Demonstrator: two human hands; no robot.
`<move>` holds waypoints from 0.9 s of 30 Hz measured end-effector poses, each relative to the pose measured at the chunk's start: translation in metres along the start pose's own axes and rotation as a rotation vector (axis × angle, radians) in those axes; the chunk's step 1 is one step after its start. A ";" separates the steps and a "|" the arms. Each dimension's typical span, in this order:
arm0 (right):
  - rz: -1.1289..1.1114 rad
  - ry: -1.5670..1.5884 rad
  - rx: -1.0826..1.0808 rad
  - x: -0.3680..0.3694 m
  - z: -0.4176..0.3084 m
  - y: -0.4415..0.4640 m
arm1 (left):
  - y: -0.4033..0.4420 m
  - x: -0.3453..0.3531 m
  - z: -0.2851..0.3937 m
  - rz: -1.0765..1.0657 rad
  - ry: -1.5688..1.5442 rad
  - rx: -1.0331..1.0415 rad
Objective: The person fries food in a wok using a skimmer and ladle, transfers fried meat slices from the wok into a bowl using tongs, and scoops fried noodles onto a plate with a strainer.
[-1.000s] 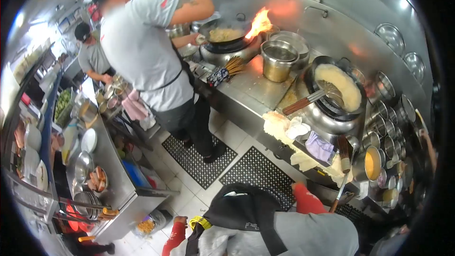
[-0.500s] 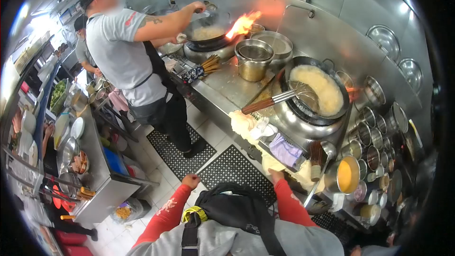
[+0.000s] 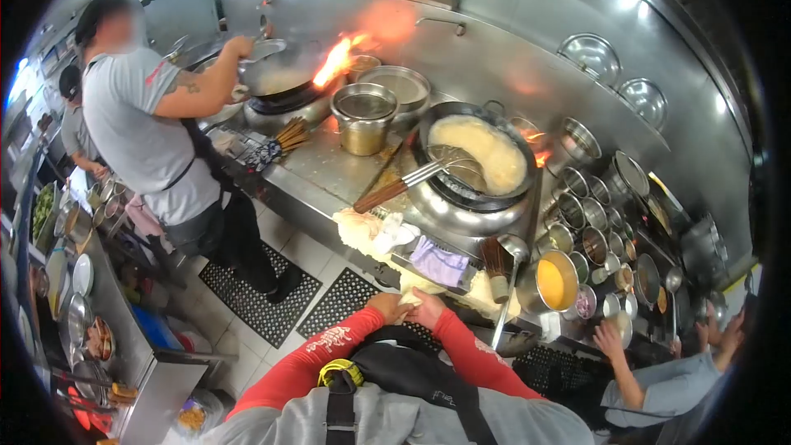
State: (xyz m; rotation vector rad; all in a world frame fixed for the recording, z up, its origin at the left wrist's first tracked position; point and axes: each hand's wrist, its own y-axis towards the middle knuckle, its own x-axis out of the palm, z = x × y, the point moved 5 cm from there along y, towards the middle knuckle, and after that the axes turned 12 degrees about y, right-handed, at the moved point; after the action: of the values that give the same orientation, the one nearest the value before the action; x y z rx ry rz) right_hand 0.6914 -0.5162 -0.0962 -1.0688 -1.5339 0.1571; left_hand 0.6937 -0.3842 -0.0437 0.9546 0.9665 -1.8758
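Both my hands are together at the front edge of the counter. My left hand (image 3: 387, 308) and my right hand (image 3: 427, 308) are closed on a pale cream cloth (image 3: 408, 300), which shows between the fingers. Just beyond them a lilac towel (image 3: 439, 261) lies on the ledge, beside a crumpled white cloth (image 3: 395, 233). A wok (image 3: 434, 113) of pale frothy liquid (image 3: 482, 140) sits on the burner ahead. Across its rim rests a wire strainer (image 3: 453, 166) with a wooden handle (image 3: 381, 196) pointing toward me. A bamboo brush (image 3: 495, 268) and a ladle (image 3: 512, 272) lie to the right.
A co-worker (image 3: 148, 132) at the left holds a wok (image 3: 280, 82) near a tall flame (image 3: 338, 59). At the right, another person's hand (image 3: 614, 338) is by the seasoning tins (image 3: 595, 243). A pot of yellow liquid (image 3: 567, 282) stands near the counter edge.
My hands have come together from apart, the left moving right to meet the right at the cloth. My view has turned right, bringing another person into sight at the right edge.
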 end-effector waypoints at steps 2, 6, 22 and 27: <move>0.127 -0.121 -0.037 0.006 -0.002 -0.008 | -0.008 -0.001 -0.007 0.139 0.000 0.008; 0.218 -0.364 -0.051 -0.005 0.002 0.003 | -0.025 0.001 -0.024 0.282 -0.048 0.028; 0.443 -1.393 0.081 -0.150 0.040 0.044 | -0.364 0.248 -0.261 -0.381 -0.122 -1.100; 0.582 -1.527 0.044 -0.214 0.058 0.050 | -0.389 0.281 -0.263 -0.448 -0.219 -0.983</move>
State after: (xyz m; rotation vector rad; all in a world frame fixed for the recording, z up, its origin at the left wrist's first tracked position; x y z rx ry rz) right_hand 0.6427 -0.6085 -0.2980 -1.3914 -2.3851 1.7095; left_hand 0.3067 -0.0912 -0.2957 -0.0609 1.7978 -1.4629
